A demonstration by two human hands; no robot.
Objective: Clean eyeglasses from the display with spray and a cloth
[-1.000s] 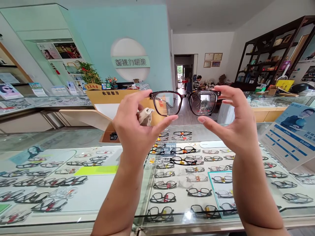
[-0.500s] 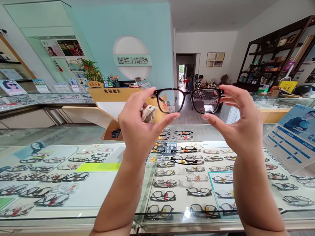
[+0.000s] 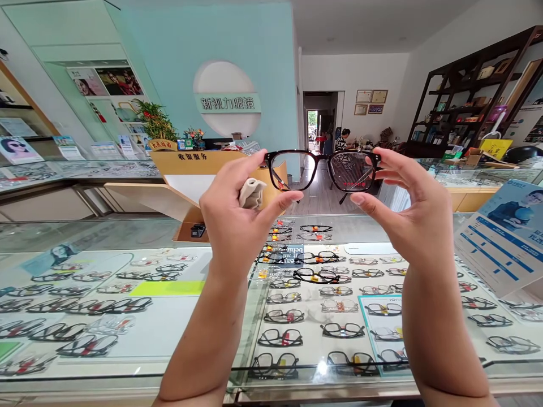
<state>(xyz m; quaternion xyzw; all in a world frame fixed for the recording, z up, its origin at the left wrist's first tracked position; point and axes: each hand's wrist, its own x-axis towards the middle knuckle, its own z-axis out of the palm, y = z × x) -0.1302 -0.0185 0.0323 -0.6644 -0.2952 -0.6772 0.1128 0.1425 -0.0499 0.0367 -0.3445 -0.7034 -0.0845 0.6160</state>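
Observation:
A pair of dark-framed eyeglasses (image 3: pixel 321 160) is held up in front of me, lenses upright, over the glass display counter. My left hand (image 3: pixel 237 206) grips its left end between thumb and fingers, and a bunched beige cloth (image 3: pixel 251 194) is tucked in the same palm. At the right end, my right hand (image 3: pixel 413 200) has its index finger on the frame's outer corner with the thumb below. Faint red lettering shows in the right lens. Tips of the temples show beneath the lenses.
Below my arms, the glass counter (image 3: pixel 139 376) holds rows of eyeglass frames (image 3: pixel 280 337). A blue and white sign (image 3: pixel 504 237) stands at right. Beyond are a wooden cashier desk (image 3: pixel 229 164), dark shelves (image 3: pixel 466 96) and a person (image 3: pixel 344 138) by the back doorway.
The eyeglasses have tilted slightly, so that temple tips now show below the lenses. Both hands have shifted a little to the left, and more of the cloth shows.

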